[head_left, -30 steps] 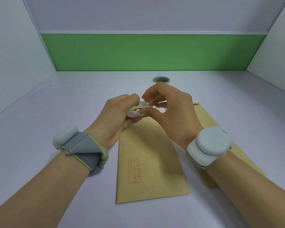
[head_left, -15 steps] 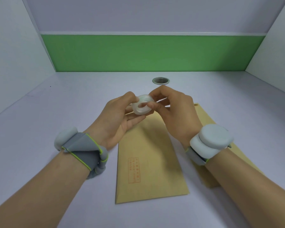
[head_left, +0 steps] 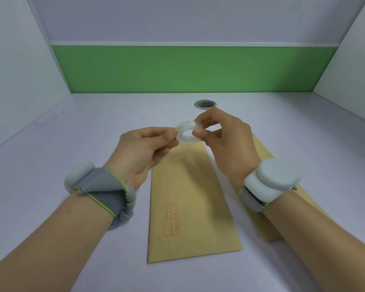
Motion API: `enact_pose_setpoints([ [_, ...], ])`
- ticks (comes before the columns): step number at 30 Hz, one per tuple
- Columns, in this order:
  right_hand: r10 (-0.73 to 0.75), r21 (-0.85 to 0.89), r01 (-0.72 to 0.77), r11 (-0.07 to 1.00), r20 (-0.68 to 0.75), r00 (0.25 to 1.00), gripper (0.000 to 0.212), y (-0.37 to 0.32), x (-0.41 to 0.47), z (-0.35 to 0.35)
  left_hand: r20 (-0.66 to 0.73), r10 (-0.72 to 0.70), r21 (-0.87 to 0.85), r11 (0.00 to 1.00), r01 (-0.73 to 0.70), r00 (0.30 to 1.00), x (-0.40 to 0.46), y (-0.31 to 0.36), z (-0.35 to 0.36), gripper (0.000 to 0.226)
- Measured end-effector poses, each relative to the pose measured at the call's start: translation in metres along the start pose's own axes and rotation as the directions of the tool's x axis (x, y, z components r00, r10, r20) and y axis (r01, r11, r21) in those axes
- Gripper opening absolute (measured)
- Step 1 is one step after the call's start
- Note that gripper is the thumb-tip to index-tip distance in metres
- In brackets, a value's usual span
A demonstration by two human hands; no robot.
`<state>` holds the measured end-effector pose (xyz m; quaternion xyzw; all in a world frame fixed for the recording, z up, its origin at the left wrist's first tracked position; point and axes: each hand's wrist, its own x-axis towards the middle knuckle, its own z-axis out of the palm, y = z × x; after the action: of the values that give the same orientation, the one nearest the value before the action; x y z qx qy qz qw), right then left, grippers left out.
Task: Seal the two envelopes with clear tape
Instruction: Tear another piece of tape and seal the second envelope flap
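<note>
The small translucent ring of clear tape (head_left: 188, 133) looks light and rigid enough as a hoop to be pinched by its rim without deforming, but its glossy sides are probably slick and the loose end is likely hard to find, since clear film lies nearly invisible against the roll. The best hold is across the flat faces or on the outer edge, leaving the circumference free for a fingernail to pick at. The right hand (head_left: 226, 144) pinches the roll narrowly, thumb on the near face and a fingertip on the far upper rim, while the left hand (head_left: 143, 148) is closed in a tight pinch with its thumb and forefinger touching the opposite edge, either steadying the ring or working at the end of the film; I cannot tell which. No pulled strip is visible between the hands. The roll is held in the air just above the far end of the long tan paper envelope (head_left: 190, 199), which lies flat on the pale table (head_left: 51, 157) below the grip with a red printed box near its left side. A second tan envelope (head_left: 268, 148) lies beside it under the right wrist, mostly hidden. Both are thin, flexible paper that will slide on the smooth surface unless pressed down during taping.
</note>
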<state>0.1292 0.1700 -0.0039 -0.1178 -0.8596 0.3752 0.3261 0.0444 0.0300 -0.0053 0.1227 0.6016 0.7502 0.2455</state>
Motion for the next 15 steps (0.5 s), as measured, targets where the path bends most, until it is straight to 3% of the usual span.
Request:
enact_pose_setpoints([
  [6,-0.020,0.066,0.019,0.998,0.013,1.000,0.010,-0.0001,-0.0002,-0.0008,0.020,0.013,0.022,1.000,-0.014,1.000,0.0002,0.0006,0.0014,0.010],
  [15,-0.054,0.099,0.052,0.994,0.017,0.998,0.011,-0.0030,-0.0024,0.0016,0.060,0.029,0.093,0.995,-0.034,0.998,-0.0022,0.0013,0.0056,0.024],
])
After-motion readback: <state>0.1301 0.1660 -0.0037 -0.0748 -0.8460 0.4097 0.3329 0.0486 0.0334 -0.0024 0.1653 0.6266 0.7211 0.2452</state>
